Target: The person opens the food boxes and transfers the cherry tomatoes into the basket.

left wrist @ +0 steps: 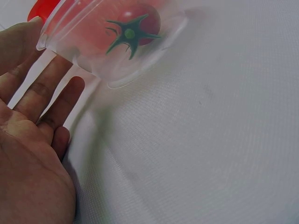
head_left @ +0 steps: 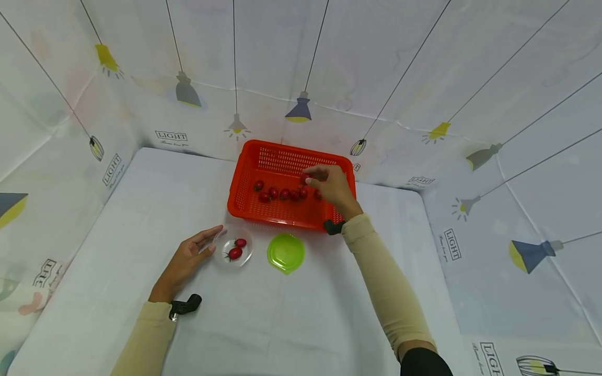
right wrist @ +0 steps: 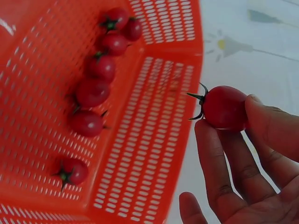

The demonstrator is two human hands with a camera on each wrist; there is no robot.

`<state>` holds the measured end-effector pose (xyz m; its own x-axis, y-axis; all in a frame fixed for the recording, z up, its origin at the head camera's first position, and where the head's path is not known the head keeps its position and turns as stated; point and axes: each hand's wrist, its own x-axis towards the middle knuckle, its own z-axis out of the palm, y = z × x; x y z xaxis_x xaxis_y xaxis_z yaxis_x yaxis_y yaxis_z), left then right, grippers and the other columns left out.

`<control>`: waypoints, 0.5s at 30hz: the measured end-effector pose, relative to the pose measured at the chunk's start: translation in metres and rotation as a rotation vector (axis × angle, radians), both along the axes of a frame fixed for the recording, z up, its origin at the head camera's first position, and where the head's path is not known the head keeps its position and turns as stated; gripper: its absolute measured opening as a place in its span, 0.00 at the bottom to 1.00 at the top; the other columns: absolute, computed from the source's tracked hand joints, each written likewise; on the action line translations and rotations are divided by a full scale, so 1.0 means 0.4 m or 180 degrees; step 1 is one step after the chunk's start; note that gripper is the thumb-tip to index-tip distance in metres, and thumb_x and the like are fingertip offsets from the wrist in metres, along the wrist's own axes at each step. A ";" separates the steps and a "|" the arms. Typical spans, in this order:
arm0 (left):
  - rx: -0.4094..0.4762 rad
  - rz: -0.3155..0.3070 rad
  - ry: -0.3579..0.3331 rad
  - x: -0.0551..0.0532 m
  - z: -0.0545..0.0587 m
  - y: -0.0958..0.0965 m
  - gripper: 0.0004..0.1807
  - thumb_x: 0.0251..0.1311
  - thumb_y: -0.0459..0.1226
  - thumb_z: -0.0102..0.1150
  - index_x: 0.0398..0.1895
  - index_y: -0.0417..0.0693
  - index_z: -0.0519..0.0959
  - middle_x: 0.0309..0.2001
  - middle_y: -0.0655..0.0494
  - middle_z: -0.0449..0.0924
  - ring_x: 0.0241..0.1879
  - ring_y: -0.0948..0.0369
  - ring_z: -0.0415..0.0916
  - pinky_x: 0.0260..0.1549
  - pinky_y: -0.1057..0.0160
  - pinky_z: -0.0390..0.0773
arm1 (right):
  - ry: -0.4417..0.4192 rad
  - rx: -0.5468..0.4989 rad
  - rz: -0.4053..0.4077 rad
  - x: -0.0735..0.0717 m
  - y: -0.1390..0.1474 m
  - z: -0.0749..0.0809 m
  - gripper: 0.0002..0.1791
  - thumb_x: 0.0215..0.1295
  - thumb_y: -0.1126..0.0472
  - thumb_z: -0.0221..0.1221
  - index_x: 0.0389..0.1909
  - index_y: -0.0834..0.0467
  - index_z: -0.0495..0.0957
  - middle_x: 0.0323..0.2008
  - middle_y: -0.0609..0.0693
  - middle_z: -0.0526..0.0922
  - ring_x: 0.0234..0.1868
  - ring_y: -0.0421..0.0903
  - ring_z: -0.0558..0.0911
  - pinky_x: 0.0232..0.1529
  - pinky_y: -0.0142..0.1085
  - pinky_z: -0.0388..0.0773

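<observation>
My right hand (head_left: pixel 332 188) pinches a red cherry tomato (right wrist: pixel 226 108) with a green stem between thumb and fingertips. In the head view it is over the right part of a red perforated basket (head_left: pixel 249 206), where several more cherry tomatoes (head_left: pixel 284 194) lie in a loose row. My left hand (head_left: pixel 187 257) holds the left side of a small clear plastic bowl (head_left: pixel 245 257), thumb and fingers at its rim. Two cherry tomatoes (head_left: pixel 235 253) lie in the bowl; one shows its green stem in the left wrist view.
A bright green lid (head_left: pixel 286 253) lies right of the bowl, in front of the basket. White cloth covers the table (head_left: pixel 263 318). Behind it hangs a pale curtain (head_left: pixel 268 62) printed with lamps, close to the basket's far side.
</observation>
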<state>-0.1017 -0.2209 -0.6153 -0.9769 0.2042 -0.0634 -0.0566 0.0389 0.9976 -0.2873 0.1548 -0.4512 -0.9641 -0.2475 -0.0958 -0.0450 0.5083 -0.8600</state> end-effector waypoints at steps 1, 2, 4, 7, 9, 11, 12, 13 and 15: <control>-0.0004 0.0001 -0.0003 0.001 0.000 0.000 0.29 0.79 0.35 0.56 0.80 0.54 0.68 0.80 0.53 0.67 0.81 0.63 0.58 0.68 0.83 0.63 | -0.0017 0.0029 0.0004 -0.006 0.001 -0.003 0.12 0.73 0.60 0.67 0.54 0.44 0.89 0.54 0.49 0.89 0.58 0.49 0.82 0.66 0.52 0.79; -0.0011 0.0001 -0.0003 0.001 0.000 0.000 0.29 0.79 0.35 0.56 0.80 0.54 0.68 0.80 0.53 0.67 0.81 0.63 0.58 0.68 0.83 0.63 | -0.0035 0.0077 0.0002 -0.012 0.002 -0.005 0.13 0.74 0.60 0.67 0.54 0.44 0.89 0.54 0.49 0.88 0.58 0.49 0.82 0.66 0.51 0.79; -0.0024 -0.0008 0.0011 0.002 0.000 0.001 0.29 0.80 0.36 0.56 0.80 0.53 0.68 0.80 0.53 0.67 0.81 0.64 0.58 0.68 0.83 0.63 | -0.0072 0.0158 -0.0009 -0.025 0.005 -0.011 0.13 0.74 0.60 0.67 0.56 0.45 0.88 0.55 0.49 0.88 0.59 0.49 0.82 0.65 0.51 0.80; -0.0040 -0.0019 0.0027 0.003 0.000 0.000 0.29 0.80 0.36 0.56 0.81 0.54 0.68 0.80 0.52 0.67 0.80 0.66 0.59 0.68 0.84 0.63 | -0.0090 0.0314 -0.0025 -0.045 0.007 -0.021 0.14 0.74 0.60 0.66 0.58 0.49 0.87 0.56 0.50 0.87 0.59 0.50 0.82 0.66 0.51 0.80; -0.0052 -0.0019 0.0042 0.003 -0.001 0.000 0.29 0.80 0.36 0.56 0.81 0.55 0.68 0.80 0.52 0.67 0.80 0.66 0.59 0.68 0.84 0.63 | -0.0092 0.0463 -0.0029 -0.058 0.009 -0.026 0.16 0.75 0.61 0.66 0.60 0.52 0.86 0.57 0.51 0.87 0.60 0.51 0.83 0.67 0.51 0.80; -0.0050 -0.0016 0.0037 0.004 0.000 -0.001 0.29 0.80 0.36 0.56 0.81 0.55 0.68 0.80 0.52 0.68 0.81 0.65 0.59 0.68 0.84 0.63 | -0.0084 0.0640 -0.0022 -0.070 0.009 -0.033 0.16 0.74 0.61 0.66 0.61 0.53 0.86 0.57 0.51 0.87 0.60 0.52 0.83 0.67 0.52 0.80; -0.0045 -0.0010 0.0031 0.003 -0.001 -0.001 0.29 0.80 0.36 0.56 0.80 0.55 0.68 0.80 0.52 0.68 0.81 0.64 0.59 0.68 0.83 0.63 | -0.0076 0.0716 -0.0011 -0.076 0.010 -0.037 0.16 0.74 0.62 0.66 0.61 0.54 0.86 0.56 0.51 0.87 0.60 0.52 0.83 0.67 0.52 0.80; -0.0038 -0.0013 0.0023 0.003 -0.001 -0.002 0.29 0.80 0.36 0.56 0.80 0.55 0.68 0.80 0.53 0.68 0.81 0.63 0.58 0.68 0.83 0.63 | -0.0075 0.0787 0.0005 -0.082 0.010 -0.042 0.17 0.74 0.62 0.66 0.61 0.55 0.85 0.56 0.51 0.88 0.59 0.52 0.83 0.68 0.52 0.80; -0.0018 -0.0007 0.0000 0.003 -0.001 -0.001 0.29 0.79 0.36 0.57 0.80 0.56 0.68 0.80 0.54 0.69 0.82 0.62 0.58 0.69 0.83 0.63 | -0.0098 0.0886 0.0037 -0.093 0.011 -0.051 0.17 0.74 0.62 0.66 0.61 0.55 0.85 0.56 0.51 0.87 0.60 0.52 0.83 0.68 0.52 0.80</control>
<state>-0.1005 -0.2215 -0.6157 -0.9764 0.2062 -0.0645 -0.0565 0.0446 0.9974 -0.3246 0.1592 -0.4714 -0.9570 -0.2185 -0.1910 -0.0282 0.7248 -0.6884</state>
